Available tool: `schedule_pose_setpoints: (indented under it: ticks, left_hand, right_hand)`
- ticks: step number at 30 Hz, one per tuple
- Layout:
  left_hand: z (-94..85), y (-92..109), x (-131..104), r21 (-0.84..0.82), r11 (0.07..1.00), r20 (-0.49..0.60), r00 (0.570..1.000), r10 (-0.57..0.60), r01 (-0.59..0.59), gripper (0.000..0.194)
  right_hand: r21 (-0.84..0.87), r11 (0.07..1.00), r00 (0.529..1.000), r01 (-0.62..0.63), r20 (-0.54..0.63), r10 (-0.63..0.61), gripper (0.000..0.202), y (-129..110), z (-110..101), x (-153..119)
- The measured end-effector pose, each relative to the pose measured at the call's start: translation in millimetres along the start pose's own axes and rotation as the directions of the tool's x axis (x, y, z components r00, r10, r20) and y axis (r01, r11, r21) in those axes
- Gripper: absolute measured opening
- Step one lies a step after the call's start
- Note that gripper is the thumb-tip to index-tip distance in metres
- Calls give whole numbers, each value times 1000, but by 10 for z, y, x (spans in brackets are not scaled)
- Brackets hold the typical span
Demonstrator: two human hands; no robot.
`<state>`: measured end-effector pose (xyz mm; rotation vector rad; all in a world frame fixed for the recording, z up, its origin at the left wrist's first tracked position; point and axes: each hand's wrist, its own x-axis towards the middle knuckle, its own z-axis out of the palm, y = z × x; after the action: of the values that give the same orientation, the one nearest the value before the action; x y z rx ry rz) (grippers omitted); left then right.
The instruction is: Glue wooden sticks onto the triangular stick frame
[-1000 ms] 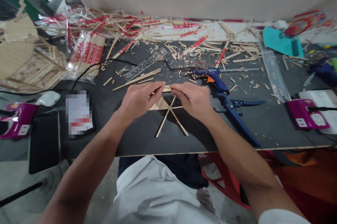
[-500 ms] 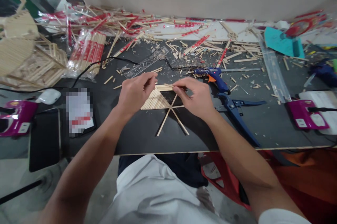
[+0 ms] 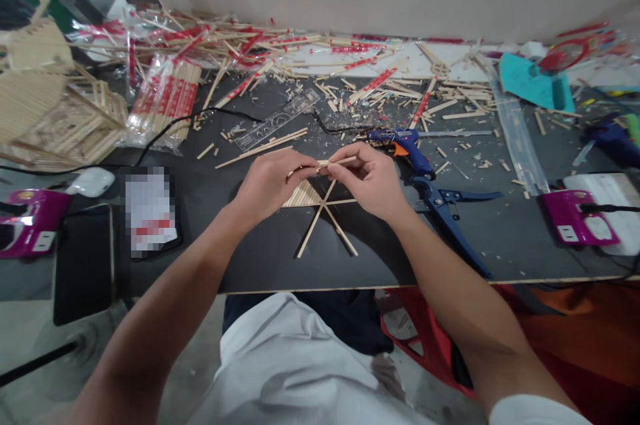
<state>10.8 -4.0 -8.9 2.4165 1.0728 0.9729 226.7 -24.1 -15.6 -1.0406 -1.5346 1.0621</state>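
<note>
Above the far side of a star-shaped frame of wooden sticks point(image 3: 325, 203), my two hands meet fingertip to fingertip. My left hand point(image 3: 273, 182) is closed in a pinch on the left end of a thin wooden stick. My right hand point(image 3: 369, 178) pinches a wooden stick point(image 3: 347, 160) between thumb and fingers; whether both hold one and the same piece I cannot tell. Close-laid sticks point(image 3: 304, 195) fill a wedge at the frame's left, partly hidden under my left hand. Bare spokes spread toward the front and right.
A blue glue gun point(image 3: 413, 150) and blue-handled cutters point(image 3: 450, 218) lie right of my hands. A clear ruler point(image 3: 280, 120) and loose sticks point(image 3: 260, 150) lie behind. Wrapped chopsticks point(image 3: 167, 102), a wooden model point(image 3: 60, 112) and phones point(image 3: 85, 265) are at the left.
My left hand has moved right and down, from above the wedge to my right hand's fingertips, and now covers more of the wedge. My right hand has stayed nearly in place.
</note>
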Motion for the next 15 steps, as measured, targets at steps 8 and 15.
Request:
schedule_pose_setpoints:
  ticks: [8, 15]
  left_hand:
    - [-69, 35, 19, 67, 998, -48, 999, 24, -20, 18]
    - [-59, 6, 22, 81, 997, -52, 999, -14, 18, 15]
  right_hand:
    - [-101, 994, 983, -29, -184, 10, 17, 37, -80, 38]
    - [-259, 963, 988, 67, -120, -101, 13, 61, -184, 44]
